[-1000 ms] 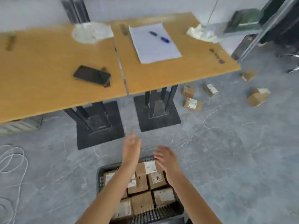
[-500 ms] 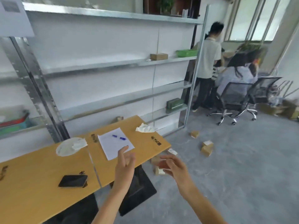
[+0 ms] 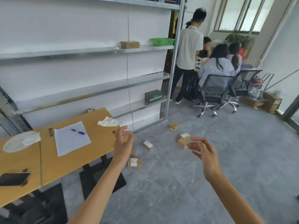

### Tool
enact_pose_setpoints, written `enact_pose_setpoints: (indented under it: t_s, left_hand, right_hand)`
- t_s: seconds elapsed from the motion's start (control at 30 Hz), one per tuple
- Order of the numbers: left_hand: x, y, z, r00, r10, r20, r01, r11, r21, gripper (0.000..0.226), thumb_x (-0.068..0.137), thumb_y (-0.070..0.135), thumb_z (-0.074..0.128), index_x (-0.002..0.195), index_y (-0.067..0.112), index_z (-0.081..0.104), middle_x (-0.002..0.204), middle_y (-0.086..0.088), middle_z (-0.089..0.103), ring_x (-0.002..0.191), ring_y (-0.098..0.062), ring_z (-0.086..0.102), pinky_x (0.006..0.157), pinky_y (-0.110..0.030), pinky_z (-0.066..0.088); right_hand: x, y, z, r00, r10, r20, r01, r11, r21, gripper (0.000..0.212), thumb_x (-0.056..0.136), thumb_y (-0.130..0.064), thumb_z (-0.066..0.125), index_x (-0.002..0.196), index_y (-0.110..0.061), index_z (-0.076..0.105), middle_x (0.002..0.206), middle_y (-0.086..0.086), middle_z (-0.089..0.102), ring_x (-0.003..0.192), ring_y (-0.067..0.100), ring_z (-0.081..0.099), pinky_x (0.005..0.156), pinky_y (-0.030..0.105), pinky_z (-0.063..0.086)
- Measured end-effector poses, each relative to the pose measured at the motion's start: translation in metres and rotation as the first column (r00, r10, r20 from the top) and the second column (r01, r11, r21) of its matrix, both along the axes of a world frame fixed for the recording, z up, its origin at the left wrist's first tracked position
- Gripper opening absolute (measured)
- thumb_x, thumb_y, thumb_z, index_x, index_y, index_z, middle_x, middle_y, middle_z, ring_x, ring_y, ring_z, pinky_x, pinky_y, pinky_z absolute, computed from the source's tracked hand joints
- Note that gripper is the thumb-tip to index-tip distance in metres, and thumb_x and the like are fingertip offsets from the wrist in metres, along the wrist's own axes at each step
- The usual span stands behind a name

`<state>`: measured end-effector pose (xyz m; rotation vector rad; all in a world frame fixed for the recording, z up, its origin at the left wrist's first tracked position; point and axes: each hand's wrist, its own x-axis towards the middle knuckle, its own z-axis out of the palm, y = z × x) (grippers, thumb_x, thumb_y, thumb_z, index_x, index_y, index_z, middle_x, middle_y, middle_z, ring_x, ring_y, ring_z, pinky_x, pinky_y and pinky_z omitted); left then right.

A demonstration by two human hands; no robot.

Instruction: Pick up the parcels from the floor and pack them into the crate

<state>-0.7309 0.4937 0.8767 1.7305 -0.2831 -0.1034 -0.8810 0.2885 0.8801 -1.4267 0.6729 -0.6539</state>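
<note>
While both arms reach forward, every parcel in view lies on the grey stone floor (image 3: 169, 191), beyond and below them, and the crate is out of sight.

The left hand (image 3: 123, 147) hangs empty in front of the corner of the pale wooden table (image 3: 100, 143). Its fingers are loosely spread and lightly bent, with the thumb apart. From its palm, the flat brown cardboard parcel with a white label (image 3: 134, 162) lies at 5 o'clock, just beside the table's black base (image 3: 88, 183). Its long axis runs 9 to 3. Another brown box (image 3: 132, 152) peeps out, half hidden behind that hand. At 3 o'clock from the hand sits the small brown parcel with a white top label (image 3: 148, 145), its long axis running 10 to 4.

Further right, the pair of brown cardboard parcels (image 3: 183, 140), seemingly touching each other, lies at 10 o'clock from the right hand (image 3: 205, 154). The fingertips overlap the pair in the view, though the hand is well above the floor. That hand is also empty, its fingers half curled and parted. The lone brown cube-like parcel (image 3: 174, 126) lies farthest, at 11 o'clock, near the metal shelving (image 3: 169, 94).

I judge the left hand nearer the labelled parcel by the table and the right hand nearer the pair. Either pick needs a deep stoop first.
</note>
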Motion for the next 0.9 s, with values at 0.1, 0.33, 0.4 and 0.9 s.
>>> enact_pose_setpoints:
  t_s: [0.1,0.33,0.4,0.9]
  left_hand:
    - [0.002,-0.031,-0.007,1.000,0.012,-0.015,-0.012,1.000,0.023,0.037,0.095,0.022,0.050,0.131,0.021,0.042,0.114,0.005,0.054,0.106,-0.010,0.049,0.086,-0.026,0.035]
    - [0.037,-0.071,-0.022,1.000,0.023,0.001,-0.023,0.996,0.091,0.032,0.095,0.023,0.050,0.127,0.022,0.045,0.117,0.004,0.055,0.100,-0.006,0.049,0.074,-0.017,0.036]
    - [0.054,-0.082,-0.025,1.000,0.026,0.006,-0.027,0.995,0.101,0.032,0.095,0.023,0.049,0.127,0.023,0.045,0.116,0.004,0.055,0.103,-0.008,0.049,0.078,-0.020,0.036]
    - [0.231,-0.303,-0.070,0.985,-0.156,-0.074,0.163,0.982,0.098,0.031,0.094,0.015,0.051,0.124,0.017,0.049,0.112,0.001,0.059,0.090,-0.005,0.055,0.068,-0.008,0.044]
  right_hand:
    - [-0.003,-0.036,-0.004,1.000,0.006,-0.031,-0.006,1.000,0.006,0.025,0.096,-0.005,0.039,0.101,-0.001,0.063,0.084,0.012,0.068,0.079,0.019,0.064,0.084,0.034,0.045]
    - [0.025,-0.095,-0.021,0.999,-0.013,-0.039,0.016,0.998,0.058,0.025,0.096,-0.004,0.039,0.099,-0.003,0.063,0.085,0.012,0.069,0.082,0.021,0.064,0.086,0.036,0.047]
    - [0.039,-0.111,-0.025,0.999,-0.017,-0.041,0.020,0.998,0.060,0.025,0.096,-0.003,0.039,0.099,-0.004,0.063,0.086,0.013,0.068,0.083,0.022,0.064,0.087,0.036,0.047]
    - [0.206,-0.265,-0.071,0.986,-0.099,-0.132,0.113,0.988,0.109,0.026,0.098,-0.004,0.038,0.100,-0.006,0.063,0.087,0.015,0.069,0.087,0.025,0.064,0.088,0.037,0.047]
